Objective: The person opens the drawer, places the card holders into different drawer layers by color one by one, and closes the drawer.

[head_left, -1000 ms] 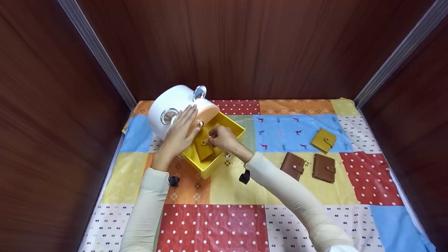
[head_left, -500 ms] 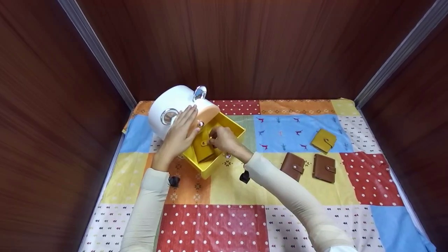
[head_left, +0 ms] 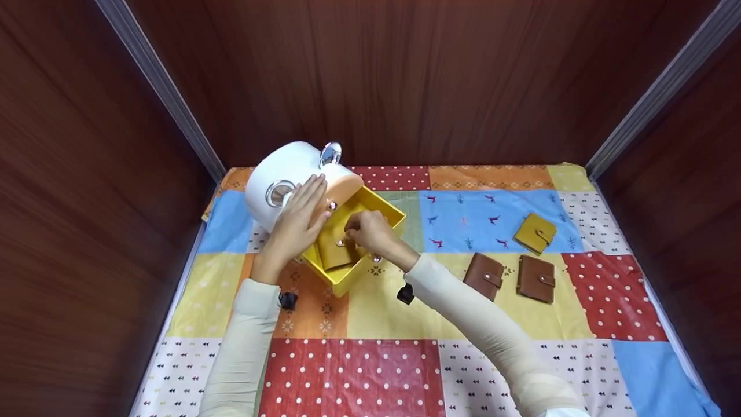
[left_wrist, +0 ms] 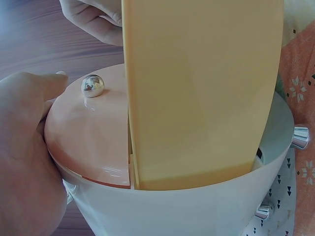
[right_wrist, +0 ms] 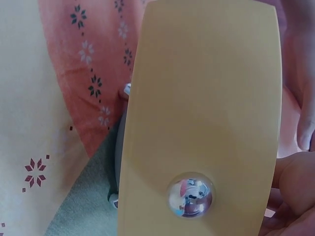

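1. Cloth (head_left: pixel 353 376) in bright patchwork squares spreads before me; near its far left corner sits a glossy white rounded box (head_left: pixel 283 162) with a yellow plastic drawer (head_left: pixel 338 286) standing open.
2. The left hand (head_left: pixel 295 223) rests flat on the box, fingers straight, beside a peach panel (left_wrist: pixel 88 142) with a silver ball knob (left_wrist: pixel 93 85).
3. The right hand (head_left: pixel 371 229) dips into the drawer, fingers curled beside a mustard-yellow wallet (head_left: pixel 336 256) with a snap strap; I can't make out the fingertips well enough to tell whether they grip it.
4. That wallet lies in the drawer's near half, and only the head view shows it.
5. From the left wrist, I get the drawer's broad outer side and two short silver pegs (left_wrist: pixel 300 137) on the box.
6. The right wrist camera faces the drawer's flat front, whose round silver knob (right_wrist: pixel 191 194) is just a glint from the head.
7. Toward the cloth's right edge, seen only from the head, lie two brown wallets (head_left: pixel 536 278), with a small mustard wallet (head_left: pixel 535 233) beyond them.
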Motion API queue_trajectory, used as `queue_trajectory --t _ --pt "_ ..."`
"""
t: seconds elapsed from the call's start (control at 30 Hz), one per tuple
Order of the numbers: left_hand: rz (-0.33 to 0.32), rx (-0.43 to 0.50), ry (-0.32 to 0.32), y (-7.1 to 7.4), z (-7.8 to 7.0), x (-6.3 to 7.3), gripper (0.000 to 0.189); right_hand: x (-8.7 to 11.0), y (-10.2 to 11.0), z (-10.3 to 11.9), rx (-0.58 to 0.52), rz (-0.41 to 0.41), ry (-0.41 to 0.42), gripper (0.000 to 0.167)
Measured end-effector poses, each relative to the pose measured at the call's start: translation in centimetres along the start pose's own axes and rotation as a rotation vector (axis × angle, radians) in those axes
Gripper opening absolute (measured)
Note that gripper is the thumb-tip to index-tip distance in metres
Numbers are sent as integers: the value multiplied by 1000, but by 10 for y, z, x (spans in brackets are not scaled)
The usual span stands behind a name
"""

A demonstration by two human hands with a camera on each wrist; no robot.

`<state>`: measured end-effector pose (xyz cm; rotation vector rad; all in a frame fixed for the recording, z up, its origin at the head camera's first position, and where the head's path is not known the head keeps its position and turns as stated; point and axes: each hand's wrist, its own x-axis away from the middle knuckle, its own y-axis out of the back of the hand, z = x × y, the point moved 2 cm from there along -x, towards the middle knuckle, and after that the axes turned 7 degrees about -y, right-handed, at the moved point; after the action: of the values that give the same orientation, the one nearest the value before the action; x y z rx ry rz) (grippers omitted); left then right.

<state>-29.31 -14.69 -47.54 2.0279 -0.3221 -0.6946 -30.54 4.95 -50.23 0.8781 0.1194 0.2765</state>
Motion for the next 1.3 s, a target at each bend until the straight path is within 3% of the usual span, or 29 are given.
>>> queue_trajectory --t 0.73,1.3 --pt "-1 13 6 -1 0 0 67 4 7 -3 -39 -70 -5 7" --pt "-22 4 0 -1 -1 0 61 10 27 -11 -137 -74 -21 20"
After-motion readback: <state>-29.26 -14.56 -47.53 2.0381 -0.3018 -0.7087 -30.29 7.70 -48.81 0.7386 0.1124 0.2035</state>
